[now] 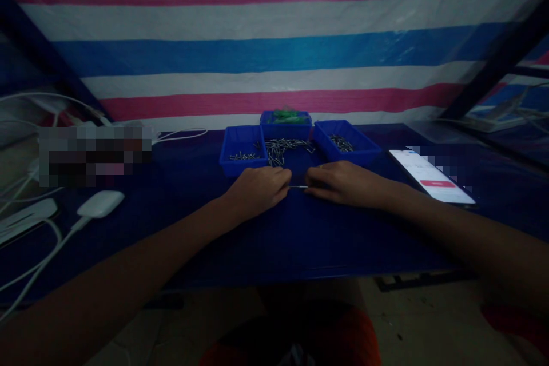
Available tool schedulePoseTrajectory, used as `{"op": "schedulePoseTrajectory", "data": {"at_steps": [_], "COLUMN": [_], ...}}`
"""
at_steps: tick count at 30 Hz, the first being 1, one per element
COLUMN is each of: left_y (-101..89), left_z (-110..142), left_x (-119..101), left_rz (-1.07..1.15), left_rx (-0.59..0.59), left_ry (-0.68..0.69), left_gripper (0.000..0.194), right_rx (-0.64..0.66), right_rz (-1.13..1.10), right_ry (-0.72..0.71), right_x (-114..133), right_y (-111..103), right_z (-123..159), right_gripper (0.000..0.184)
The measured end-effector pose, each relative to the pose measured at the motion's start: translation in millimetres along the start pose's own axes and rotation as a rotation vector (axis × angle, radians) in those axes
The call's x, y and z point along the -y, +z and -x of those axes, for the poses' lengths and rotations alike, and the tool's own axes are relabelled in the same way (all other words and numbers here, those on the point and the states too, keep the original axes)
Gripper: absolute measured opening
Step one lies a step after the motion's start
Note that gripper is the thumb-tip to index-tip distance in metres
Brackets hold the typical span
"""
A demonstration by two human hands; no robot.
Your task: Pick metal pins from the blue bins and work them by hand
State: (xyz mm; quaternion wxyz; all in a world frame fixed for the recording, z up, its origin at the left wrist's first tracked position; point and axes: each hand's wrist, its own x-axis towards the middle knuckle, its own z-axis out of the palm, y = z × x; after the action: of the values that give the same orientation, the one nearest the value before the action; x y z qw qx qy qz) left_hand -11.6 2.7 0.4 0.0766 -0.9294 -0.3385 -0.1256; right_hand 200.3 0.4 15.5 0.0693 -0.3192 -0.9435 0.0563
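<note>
left hand [262, 187], right hand [329, 182] curled closed, pinching thin pin [298, 187]; slack grip could drop it on tabletop [274, 240].

At centre frame, your left hand [259, 190] and right hand [337, 180] hide the 2 ends of the thin rod [298, 187]. Your left forearm [128, 274] is cut off at lower left, your right forearm [467, 231] at lower right. Clutter [94, 154] at left is blurred into squares. On the phone [424, 170] at right, the writing [437, 183] is too small to read.
</note>
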Motion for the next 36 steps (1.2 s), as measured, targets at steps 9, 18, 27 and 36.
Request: {"op": "schedulePoseTrajectory", "data": {"at_steps": [9,18,27,36], "left_y": [-0.3,1.3,2.2,1.4], "left_z": [-0.2,-0.4,0.3,0.4], "left_x": [0.2,-0.3,-1.3,-2.7], "left_rz": [0.003,-0.018,-0.037,-0.062], "left_rx": [0.008,-0.001,-0.008,0.019], "left_ry": [-0.006,-0.022,-0.041,-0.076], "left_gripper": [0.009,0.019,0.026,0.031], "right_rx": [0.0,-0.06,-0.028,-0.02], "right_rz": [0.005,0.128,0.082,0.118], "right_ry": [0.007,0.091,0.053,0.064], "right_x": [0.6,1.0,1.6,1.2], "right_y": [-0.9,-1.3,-1.6,-0.7], "right_z": [-0.1,-2.5,-1.9,-1.9], "right_gripper": [0.012,0.025,0.027,0.025]}}
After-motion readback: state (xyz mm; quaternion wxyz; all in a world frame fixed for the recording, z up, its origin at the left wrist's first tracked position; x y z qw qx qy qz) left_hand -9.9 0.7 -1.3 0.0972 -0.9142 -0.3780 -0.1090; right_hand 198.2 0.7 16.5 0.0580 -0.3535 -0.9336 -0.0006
